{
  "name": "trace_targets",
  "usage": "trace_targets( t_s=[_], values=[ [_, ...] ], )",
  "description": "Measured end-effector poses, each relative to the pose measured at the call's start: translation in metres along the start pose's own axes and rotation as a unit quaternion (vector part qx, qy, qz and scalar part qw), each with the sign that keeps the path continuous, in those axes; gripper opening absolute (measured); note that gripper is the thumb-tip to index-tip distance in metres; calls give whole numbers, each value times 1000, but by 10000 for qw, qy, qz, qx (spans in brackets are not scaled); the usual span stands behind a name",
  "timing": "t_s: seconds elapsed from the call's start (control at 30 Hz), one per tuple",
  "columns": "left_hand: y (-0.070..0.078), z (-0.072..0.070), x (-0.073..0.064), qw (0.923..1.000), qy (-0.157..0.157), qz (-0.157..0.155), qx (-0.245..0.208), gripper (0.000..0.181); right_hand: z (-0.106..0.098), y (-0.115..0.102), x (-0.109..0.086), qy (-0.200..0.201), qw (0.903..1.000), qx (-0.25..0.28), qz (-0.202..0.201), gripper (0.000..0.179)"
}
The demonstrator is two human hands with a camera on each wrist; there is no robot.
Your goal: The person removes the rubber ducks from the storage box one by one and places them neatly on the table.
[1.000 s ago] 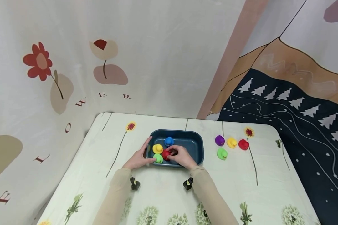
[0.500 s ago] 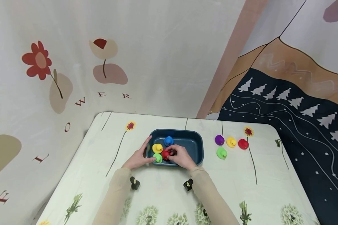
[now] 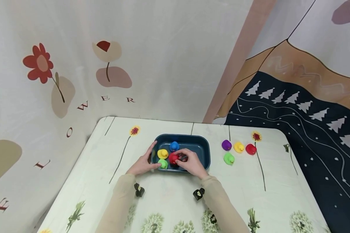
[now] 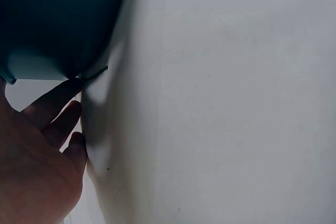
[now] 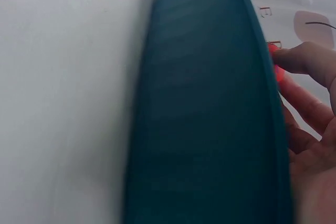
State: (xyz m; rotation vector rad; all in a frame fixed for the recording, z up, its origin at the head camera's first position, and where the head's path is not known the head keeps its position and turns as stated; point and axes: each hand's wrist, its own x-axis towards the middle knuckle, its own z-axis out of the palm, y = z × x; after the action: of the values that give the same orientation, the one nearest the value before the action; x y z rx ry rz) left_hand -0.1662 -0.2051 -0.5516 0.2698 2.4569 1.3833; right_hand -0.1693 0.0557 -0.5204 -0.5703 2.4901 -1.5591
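Note:
A dark blue rectangular tray (image 3: 199,150) stands on the table. My right hand (image 3: 191,162) pinches a red rubber duck (image 3: 173,158) over the tray's inside; the right wrist view shows this red duck (image 5: 276,65) between thumb and fingers, just past the rim. At the tray's left front corner, my left hand (image 3: 143,164) holds the wall, its thumb over the rim beside a green duck (image 3: 163,163) and its fingers along the outside. A yellow duck (image 3: 162,154) and a blue duck (image 3: 174,146) sit in the tray's left half.
Right of the tray, a purple duck (image 3: 226,145), a second yellow duck (image 3: 239,147) and a second red duck (image 3: 250,149) stand in a row, with another green duck (image 3: 229,158) in front. A patterned cloth (image 3: 169,200) covers the table; printed curtains (image 3: 163,64) hang behind.
My right hand has shifted slightly up and to the right with the red duck, which now shows more between the fingers. The left hand stays at the tray's corner.

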Motion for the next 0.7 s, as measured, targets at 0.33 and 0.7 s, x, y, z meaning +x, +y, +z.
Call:
trace_targets(
  t_s=[0.33,0.7],
  values=[
    [6,-1,-3,9999,-8,78,-70,99,-20,3,-11,486,9987,108,-66,24],
    [0,1,2,10000,-20,-21,-56,100,-49,13,-27,843,9961,187,-160,25]
  ],
)
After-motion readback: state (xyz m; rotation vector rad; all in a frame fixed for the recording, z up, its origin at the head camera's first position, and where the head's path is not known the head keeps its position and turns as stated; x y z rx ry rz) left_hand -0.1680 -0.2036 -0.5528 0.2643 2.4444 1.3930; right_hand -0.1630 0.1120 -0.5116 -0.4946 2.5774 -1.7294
